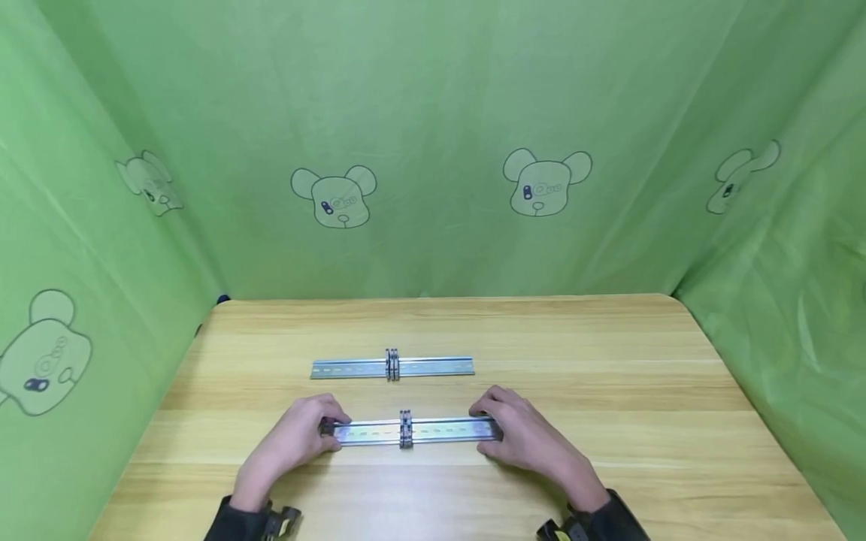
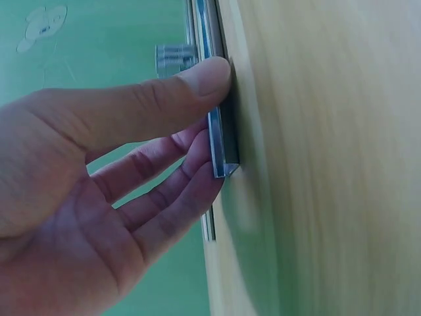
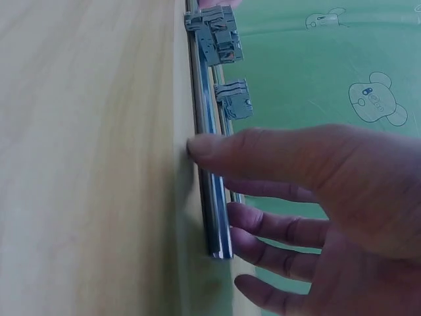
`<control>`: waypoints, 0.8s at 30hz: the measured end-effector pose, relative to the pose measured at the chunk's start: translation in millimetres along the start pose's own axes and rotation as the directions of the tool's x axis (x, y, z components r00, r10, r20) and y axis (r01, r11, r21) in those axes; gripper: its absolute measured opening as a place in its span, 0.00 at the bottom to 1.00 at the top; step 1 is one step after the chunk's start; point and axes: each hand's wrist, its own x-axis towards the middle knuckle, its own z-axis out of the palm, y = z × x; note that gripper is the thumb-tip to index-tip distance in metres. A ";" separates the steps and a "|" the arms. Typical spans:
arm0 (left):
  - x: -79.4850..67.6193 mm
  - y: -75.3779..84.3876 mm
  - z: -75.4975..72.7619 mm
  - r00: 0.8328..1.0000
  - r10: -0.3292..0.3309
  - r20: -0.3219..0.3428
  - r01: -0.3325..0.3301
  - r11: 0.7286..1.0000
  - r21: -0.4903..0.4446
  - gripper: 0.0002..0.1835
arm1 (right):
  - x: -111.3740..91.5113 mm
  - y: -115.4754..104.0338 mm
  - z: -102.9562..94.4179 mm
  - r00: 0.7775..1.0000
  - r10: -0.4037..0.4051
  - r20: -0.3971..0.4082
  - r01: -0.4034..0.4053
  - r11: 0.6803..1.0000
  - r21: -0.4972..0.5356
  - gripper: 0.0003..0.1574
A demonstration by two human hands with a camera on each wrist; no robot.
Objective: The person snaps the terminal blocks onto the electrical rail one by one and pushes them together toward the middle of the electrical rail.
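Observation:
Nearest the person lies a slotted metal DIN rail with grey terminal blocks clipped across its middle. My left hand pinches its left end, thumb on the near edge and fingers along the far edge. In the left wrist view the thumb presses the rail's side, and the bare rail end sticks out past the fingers. At the opposite end my right hand holds the rail between thumb and fingers. The right wrist view shows the terminal blocks standing up from the rail, farther along from the thumb.
A second DIN rail, also carrying grey terminal blocks, lies behind the held one, roughly parallel. Both are on a wooden table. Green curtains with bear faces enclose its back and sides.

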 end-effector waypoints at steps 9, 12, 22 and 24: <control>-4.2 -24.4 -3.3 0.996 -0.049 -0.070 0.047 0.998 -0.034 0.18 | 7.9 4.1 13.0 0.998 -0.031 -0.050 0.033 0.999 0.031 0.21; -6.5 -29.2 -5.7 0.993 -0.062 -0.102 0.057 0.997 -0.046 0.17 | 10.7 4.2 16.3 0.998 -0.034 -0.051 0.036 0.998 0.048 0.21; -6.4 -32.1 -9.9 0.990 -0.052 -0.131 0.042 0.996 -0.081 0.18 | 15.6 9.6 21.4 0.997 -0.022 -0.076 0.027 0.997 0.071 0.21; -7.2 -34.6 -9.6 0.989 -0.051 -0.138 0.041 0.996 -0.079 0.18 | 17.4 10.1 22.8 0.995 -0.037 -0.098 0.043 0.997 0.065 0.21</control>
